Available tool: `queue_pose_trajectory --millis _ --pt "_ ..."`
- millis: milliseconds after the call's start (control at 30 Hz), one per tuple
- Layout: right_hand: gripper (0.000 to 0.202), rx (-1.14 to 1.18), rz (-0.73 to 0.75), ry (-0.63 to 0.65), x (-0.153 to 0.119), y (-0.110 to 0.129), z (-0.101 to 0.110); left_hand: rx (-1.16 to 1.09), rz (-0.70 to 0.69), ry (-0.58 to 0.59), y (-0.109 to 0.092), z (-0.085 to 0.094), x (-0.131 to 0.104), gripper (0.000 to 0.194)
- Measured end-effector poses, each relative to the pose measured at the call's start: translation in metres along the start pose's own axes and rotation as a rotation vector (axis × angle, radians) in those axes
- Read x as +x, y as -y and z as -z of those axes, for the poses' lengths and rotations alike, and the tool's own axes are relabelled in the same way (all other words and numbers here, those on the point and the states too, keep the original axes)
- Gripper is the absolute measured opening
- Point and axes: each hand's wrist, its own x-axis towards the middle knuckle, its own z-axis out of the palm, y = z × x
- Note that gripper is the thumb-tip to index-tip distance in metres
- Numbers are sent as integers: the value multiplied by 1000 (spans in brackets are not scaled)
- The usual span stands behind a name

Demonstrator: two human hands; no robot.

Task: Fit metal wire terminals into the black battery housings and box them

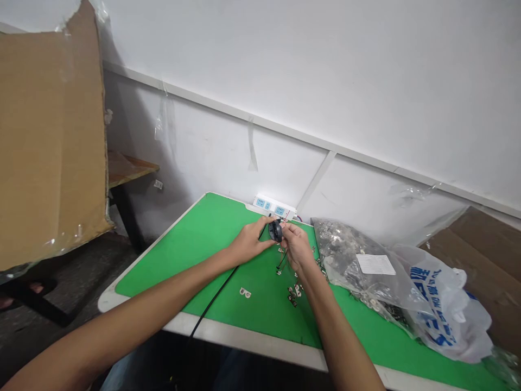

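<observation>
Two forearms [163, 304]; left hand [249, 239] in a pinch on one black disc [275, 230]; right hand [297, 247], grip unclear; one power strip [273, 206]

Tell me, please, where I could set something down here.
The green tabletop is bare between its left edge and the left hand, and between the pale piece and front edge. Small parts crowd the right forearm's left side; plastic bags its right.

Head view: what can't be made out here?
In the head view:
- Black disc: far side, turned away.
- Right hand: what it pinches, if anything, covered by its grip.
- Black cable: one stretch, behind the left hand.
- White label: print, too small.
- Tall cardboard: left part, cut off by picture's edge.
</observation>
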Motion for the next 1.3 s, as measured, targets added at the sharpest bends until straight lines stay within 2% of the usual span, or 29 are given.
queue_pose_trajectory --millis 167,300,433,533,600,700,833,967,1100,1200,1300 --pt "40 57 -30 -4 2 -5 -2 24 21 12 4 -1 0 57" --pt "34 82 -86 -42 3 -2 0 -56 22 0 5 -5 3 62" --pt "30 75 -116 -29 2 11 5 -275 38 -29 8 -10 8 72" --pt "35 -10 -75 -46 1 21 10 -508 161 -150 10 -10 14 62" --pt "39 -111 9 -100 2 23 13 -694 302 -219 10 -7 18 53" --pt "42 -245 126 -161 5 21 18 -956 508 -206 4 1 22 45" --pt "40 -373 248 -136 10 14 22 -1106 651 -225 -7 11 26 31" --pt "28 -536 507 -58 7 8 18 -1239 810 -129 -13 17 29 35" --pt "21 -624 683 69 0 6 12 -1298 910 -61 -16 18 29 42" --pt "26 -688 829 148 -4 7 12 -1332 958 -20 -18 18 27 36" --pt "27 -770 989 230 -4 5 15 -1382 1004 69 -18 18 24 22"
